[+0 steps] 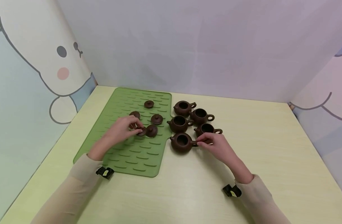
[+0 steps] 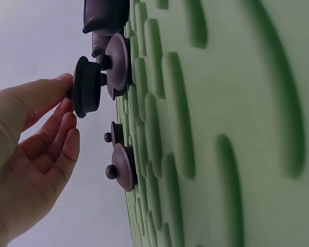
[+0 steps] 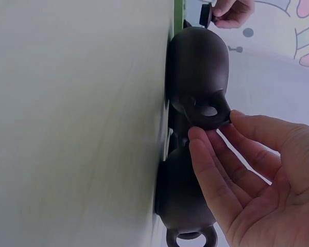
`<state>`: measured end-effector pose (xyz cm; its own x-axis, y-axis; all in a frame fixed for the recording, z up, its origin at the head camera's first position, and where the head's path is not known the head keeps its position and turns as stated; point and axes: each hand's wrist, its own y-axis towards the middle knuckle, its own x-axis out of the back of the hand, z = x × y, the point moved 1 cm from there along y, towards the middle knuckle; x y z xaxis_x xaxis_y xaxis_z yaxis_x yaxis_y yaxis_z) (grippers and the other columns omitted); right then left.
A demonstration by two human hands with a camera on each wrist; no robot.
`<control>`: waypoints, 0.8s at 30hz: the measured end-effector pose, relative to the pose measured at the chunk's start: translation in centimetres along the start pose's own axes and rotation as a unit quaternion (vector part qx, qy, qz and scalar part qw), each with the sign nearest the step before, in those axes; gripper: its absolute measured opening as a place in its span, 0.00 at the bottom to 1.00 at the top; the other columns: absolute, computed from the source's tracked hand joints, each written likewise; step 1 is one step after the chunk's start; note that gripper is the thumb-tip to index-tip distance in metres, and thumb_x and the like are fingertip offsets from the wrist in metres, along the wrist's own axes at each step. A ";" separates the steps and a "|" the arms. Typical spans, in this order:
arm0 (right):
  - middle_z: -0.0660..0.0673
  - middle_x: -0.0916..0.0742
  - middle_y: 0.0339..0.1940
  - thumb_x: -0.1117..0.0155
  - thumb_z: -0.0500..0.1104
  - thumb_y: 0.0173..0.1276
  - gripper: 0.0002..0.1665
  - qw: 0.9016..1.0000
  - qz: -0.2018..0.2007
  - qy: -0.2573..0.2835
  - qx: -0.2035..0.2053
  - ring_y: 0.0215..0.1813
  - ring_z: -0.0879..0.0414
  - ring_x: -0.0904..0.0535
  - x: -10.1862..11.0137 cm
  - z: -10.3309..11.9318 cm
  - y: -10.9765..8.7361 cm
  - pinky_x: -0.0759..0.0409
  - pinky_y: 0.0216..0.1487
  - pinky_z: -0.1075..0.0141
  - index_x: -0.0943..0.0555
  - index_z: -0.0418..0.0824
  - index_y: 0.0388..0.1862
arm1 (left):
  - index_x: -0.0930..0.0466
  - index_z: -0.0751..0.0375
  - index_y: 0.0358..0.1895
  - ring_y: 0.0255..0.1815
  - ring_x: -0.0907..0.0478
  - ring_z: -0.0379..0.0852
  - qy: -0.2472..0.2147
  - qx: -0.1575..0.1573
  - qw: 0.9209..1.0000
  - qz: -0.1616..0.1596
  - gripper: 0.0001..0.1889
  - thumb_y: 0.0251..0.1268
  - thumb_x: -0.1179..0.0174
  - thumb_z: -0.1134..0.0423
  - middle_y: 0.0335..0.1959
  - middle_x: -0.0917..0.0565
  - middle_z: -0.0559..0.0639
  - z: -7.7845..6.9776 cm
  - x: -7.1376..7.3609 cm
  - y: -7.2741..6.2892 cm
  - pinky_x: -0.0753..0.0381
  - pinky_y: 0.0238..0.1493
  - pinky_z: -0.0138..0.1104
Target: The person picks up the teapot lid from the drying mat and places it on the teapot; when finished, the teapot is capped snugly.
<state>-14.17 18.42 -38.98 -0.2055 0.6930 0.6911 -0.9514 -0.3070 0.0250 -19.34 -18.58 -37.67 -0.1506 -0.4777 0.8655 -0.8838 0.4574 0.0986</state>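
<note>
My left hand (image 1: 120, 130) is over the green mat, pinching a small dark brown teapot lid (image 2: 87, 86) by its knob. In the left wrist view this lid is held off the mat, its rim facing the mat. Close beside it, another lid (image 1: 152, 131) rests knob up. My right hand (image 1: 219, 147) has thumb and fingertips on the handle (image 3: 211, 119) of the nearest dark brown teapot (image 1: 180, 148). That teapot is lidless, upright on the table, its spout toward the mat. Just behind the right hand stands another lidless teapot (image 1: 206, 127).
More lids, among them one at the back (image 1: 149, 104) and one near the mat's right side (image 1: 156, 119), lie on the ridged green mat (image 1: 137, 161). Several open teapots, such as the rear one (image 1: 183, 109), cluster beside it on the pale table (image 1: 260, 140). Fabric walls (image 1: 187, 46) enclose the table.
</note>
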 end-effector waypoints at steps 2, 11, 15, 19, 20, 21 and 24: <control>0.47 0.10 0.38 0.31 0.38 0.67 0.04 1.000 -0.002 0.001 0.003 0.39 0.55 0.13 0.0 0.0 0.0 0.17 0.39 0.70 0.13 0.43 0.40 | 0.15 0.55 0.41 0.38 0.18 0.44 0.000 -0.005 1.000 0.001 0.05 0.64 0.32 0.63 0.39 0.15 0.48 -0.4 0.1 0.2 0.16 0.43 0.41; 0.47 0.10 0.38 0.31 0.38 0.67 0.04 1.000 -0.003 0.001 0.002 0.40 0.55 0.13 -0.1 0.0 0.0 0.17 0.39 0.70 0.13 0.43 0.39 | 0.14 0.54 0.42 0.38 0.18 0.43 0.002 -0.024 1.000 -0.010 0.06 0.63 0.31 0.62 0.38 0.15 0.48 -1.8 0.0 0.9 0.16 0.42 0.38; 0.47 0.10 0.38 0.31 0.38 0.67 0.04 1.000 -0.002 -0.001 0.001 0.40 0.54 0.12 -0.1 0.0 0.0 0.17 0.39 0.70 0.13 0.43 0.39 | 0.14 0.54 0.42 0.39 0.18 0.43 0.007 -0.033 0.999 -0.012 0.07 0.63 0.31 0.61 0.41 0.14 0.48 -2.3 -0.1 1.2 0.16 0.43 0.39; 0.47 0.10 0.38 0.31 0.38 0.67 0.04 1.000 -0.001 -0.002 0.000 0.40 0.54 0.12 -0.1 0.0 0.0 0.17 0.39 0.70 0.13 0.43 0.39 | 0.14 0.54 0.42 0.40 0.18 0.43 -0.001 -0.042 0.999 -0.012 0.06 0.64 0.31 0.62 0.41 0.14 0.47 -2.8 -0.2 1.3 0.16 0.44 0.39; 0.47 0.10 0.38 0.32 0.38 0.67 0.04 1.000 -0.001 -0.002 0.000 0.40 0.54 0.12 -0.1 0.0 0.0 0.17 0.39 0.70 0.13 0.43 0.40 | 0.14 0.54 0.42 0.40 0.18 0.43 -0.003 -0.043 0.999 -0.011 0.06 0.64 0.31 0.62 0.41 0.14 0.48 -2.8 -0.2 1.4 0.16 0.44 0.39; 0.47 0.10 0.38 0.32 0.38 0.67 0.04 1.000 -0.001 -0.002 0.000 0.40 0.54 0.12 -0.1 0.0 0.0 0.17 0.39 0.70 0.13 0.43 0.40 | 0.14 0.54 0.42 0.40 0.18 0.43 -0.006 -0.043 0.999 -0.011 0.06 0.64 0.31 0.62 0.41 0.14 0.47 -3.0 -0.2 1.4 0.16 0.44 0.39; 0.47 0.10 0.38 0.32 0.38 0.67 0.04 1.000 -0.002 -0.002 0.000 0.40 0.54 0.13 -0.1 -0.1 0.0 0.18 0.39 0.70 0.13 0.43 0.40 | 0.14 0.54 0.42 0.40 0.19 0.43 -0.013 -0.043 0.999 -0.007 0.06 0.64 0.32 0.63 0.41 0.14 0.48 -3.4 -0.3 1.5 0.16 0.44 0.40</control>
<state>-14.17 18.37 -39.11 -0.2003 0.6915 0.6941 -0.9522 -0.3041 0.0281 -19.16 -15.23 -36.11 -0.1504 -0.5040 0.8505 -0.8443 0.5130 0.1547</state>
